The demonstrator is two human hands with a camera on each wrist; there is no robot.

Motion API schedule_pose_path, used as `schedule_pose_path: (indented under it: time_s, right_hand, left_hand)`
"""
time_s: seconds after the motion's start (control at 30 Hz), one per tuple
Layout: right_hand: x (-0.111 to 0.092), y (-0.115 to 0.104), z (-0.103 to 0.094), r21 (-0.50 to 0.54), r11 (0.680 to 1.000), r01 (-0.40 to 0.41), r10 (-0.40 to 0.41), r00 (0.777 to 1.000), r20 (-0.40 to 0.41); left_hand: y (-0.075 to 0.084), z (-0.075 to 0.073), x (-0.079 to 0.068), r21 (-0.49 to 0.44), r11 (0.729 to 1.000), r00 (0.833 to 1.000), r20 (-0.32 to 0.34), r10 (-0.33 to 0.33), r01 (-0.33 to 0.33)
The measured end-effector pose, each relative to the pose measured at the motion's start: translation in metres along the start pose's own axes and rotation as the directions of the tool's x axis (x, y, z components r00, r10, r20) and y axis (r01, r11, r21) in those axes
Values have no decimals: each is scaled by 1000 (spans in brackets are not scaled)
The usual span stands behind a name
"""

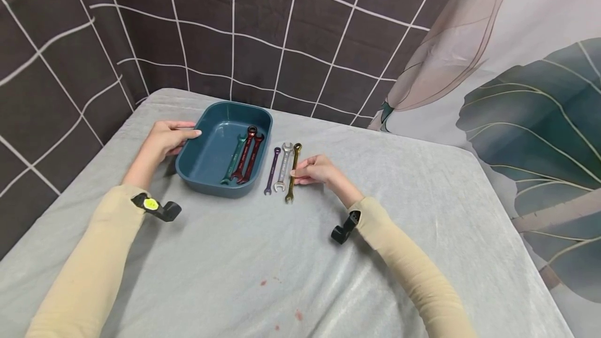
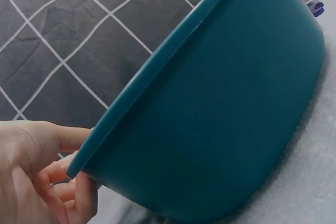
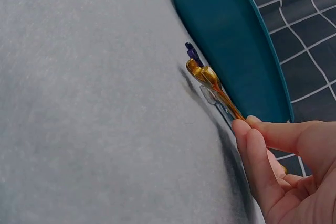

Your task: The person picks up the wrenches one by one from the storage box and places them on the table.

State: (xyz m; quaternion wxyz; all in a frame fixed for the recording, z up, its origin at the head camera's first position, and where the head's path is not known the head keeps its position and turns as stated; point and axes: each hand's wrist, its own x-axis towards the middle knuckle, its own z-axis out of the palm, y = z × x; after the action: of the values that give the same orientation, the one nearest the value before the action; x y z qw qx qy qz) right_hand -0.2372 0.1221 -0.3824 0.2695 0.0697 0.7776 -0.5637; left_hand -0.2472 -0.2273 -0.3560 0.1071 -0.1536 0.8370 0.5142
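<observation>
My left hand (image 1: 168, 138) grips the left rim of a blue-teal plastic tub (image 1: 197, 153), thumb on the rim and fingers beneath it, as the left wrist view shows. Inside the tub, along its right side, lie a green wrench (image 1: 234, 158) and two dark red wrenches, one (image 1: 243, 155) beside the other (image 1: 254, 156). My right hand (image 1: 319, 169) pinches a gold wrench (image 3: 210, 80) between thumb and fingertips near mid-shaft; in the right wrist view it appears slightly above the cloth. Just left of it lie a silver wrench (image 1: 284, 168) and a small purple wrench (image 1: 272, 171).
A grey cloth (image 1: 225, 265) covers the table, with a few reddish spots toward the front. Behind hangs a dark curtain with a white grid (image 1: 263, 25). At the right is a leaf-patterned curtain (image 1: 554, 119). Each wrist carries a small black camera.
</observation>
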Motion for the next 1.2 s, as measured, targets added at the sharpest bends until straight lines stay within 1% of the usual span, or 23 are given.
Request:
schedule_pose_path:
  time_s: [0.23,0.7,1.2]
  right_hand:
    - [1,2,1,-5,999,-32,32,999,3]
    - [0,2,2,-15,998,-61,61,998,-1]
    - [1,3,2,-10,999,-45,45,999,0]
  left_hand:
    - [0,0,0,-1,1000,1000,-3,2,-2]
    - [-2,0,1,16,1000,1000,-2,3,-3]
    - [0,0,0,6,1000,1000,5,4,-4]
